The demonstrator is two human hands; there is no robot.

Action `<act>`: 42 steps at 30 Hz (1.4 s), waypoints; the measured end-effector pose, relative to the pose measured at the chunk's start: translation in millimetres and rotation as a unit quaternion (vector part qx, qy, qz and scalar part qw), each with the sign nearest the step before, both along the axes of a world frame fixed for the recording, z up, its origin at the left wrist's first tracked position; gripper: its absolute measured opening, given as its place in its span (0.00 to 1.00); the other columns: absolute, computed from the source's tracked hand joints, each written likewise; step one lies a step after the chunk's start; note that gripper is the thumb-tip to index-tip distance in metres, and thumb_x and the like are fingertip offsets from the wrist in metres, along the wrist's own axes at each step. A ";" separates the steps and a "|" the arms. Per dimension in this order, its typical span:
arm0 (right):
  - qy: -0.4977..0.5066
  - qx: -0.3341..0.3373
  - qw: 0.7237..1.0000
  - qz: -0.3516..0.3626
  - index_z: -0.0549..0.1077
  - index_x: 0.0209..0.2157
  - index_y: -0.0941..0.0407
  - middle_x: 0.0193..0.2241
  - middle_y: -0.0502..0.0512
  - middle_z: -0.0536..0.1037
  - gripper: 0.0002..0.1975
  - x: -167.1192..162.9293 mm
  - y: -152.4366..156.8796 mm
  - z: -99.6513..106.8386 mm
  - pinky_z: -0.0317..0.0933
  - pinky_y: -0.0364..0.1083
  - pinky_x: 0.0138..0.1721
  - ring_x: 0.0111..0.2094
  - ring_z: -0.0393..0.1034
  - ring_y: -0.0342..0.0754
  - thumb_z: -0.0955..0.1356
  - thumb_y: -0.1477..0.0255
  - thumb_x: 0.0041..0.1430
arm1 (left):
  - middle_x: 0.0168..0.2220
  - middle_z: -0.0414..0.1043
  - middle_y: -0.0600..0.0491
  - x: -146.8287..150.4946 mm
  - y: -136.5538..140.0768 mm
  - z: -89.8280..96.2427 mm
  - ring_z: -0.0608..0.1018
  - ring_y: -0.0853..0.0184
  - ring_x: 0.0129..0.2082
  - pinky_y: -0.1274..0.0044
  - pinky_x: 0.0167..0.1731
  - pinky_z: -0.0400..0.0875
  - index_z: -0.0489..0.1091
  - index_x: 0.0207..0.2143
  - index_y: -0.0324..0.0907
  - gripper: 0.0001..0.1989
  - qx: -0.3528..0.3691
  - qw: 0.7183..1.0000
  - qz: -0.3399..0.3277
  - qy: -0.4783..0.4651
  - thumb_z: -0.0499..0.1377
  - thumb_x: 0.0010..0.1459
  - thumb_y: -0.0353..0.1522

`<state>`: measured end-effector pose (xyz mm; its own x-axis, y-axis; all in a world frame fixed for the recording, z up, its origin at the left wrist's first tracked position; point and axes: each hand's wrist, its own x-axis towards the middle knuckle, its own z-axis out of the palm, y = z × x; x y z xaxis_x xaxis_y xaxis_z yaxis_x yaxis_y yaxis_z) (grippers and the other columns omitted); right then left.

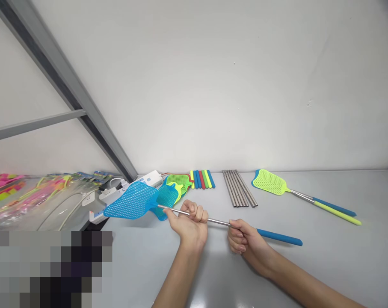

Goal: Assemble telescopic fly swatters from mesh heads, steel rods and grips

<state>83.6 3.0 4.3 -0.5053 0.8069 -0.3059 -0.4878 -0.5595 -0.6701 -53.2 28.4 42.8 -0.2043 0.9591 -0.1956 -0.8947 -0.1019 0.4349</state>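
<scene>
A blue fly swatter [131, 201] with a metal shaft and a blue grip spans both hands above the grey table. My left hand [192, 222], palm up, has its fingers curled round the shaft close to the mesh head. Farther right, my right hand [243, 239] is closed round the shaft just before the blue grip [279, 237]. Behind the held head lie several loose swatter heads, among them a green head [181, 182] and a blue head [167, 197], overlapping each other.
Coloured grips [202, 179] stand in a row by the wall, beside several metal tubes [237, 190]. To the right lie a yellow-green swatter [271, 182] and a blue one partly under it. A white power strip [150, 179] with cables and bagged items [36, 192] are at left.
</scene>
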 end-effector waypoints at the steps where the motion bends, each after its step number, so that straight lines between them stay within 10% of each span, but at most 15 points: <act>1: -0.001 0.000 1.000 0.002 0.52 0.14 0.56 0.11 0.42 0.45 0.16 0.6 0.1 0.5 0.40 0.42 0.19 0.13 0.41 0.37 0.59 0.67 0.51 | 0.08 0.43 0.60 -0.2 -0.1 0.0 0.48 0.77 0.08 0.81 0.11 0.41 0.55 0.10 0.39 0.31 0.004 1.000 -0.002 0.001 0.35 0.49 0.53; 42: -0.021 0.029 0.999 -0.018 0.51 0.13 0.56 0.10 0.41 0.44 0.16 10.6 3.4 4.4 0.38 0.41 0.18 0.13 0.39 0.37 0.59 0.69 0.50 | 0.07 0.45 0.58 -10.0 0.9 2.1 0.50 0.76 0.08 0.80 0.10 0.41 0.57 0.09 0.39 0.33 0.020 0.999 0.033 0.020 0.31 0.50 0.52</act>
<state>94.2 6.5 8.7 -0.4641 0.8410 -0.2779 -0.4776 -0.5018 -0.7211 -63.2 29.3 44.9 -0.2739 0.9505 -0.1470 -0.8671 -0.1779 0.4654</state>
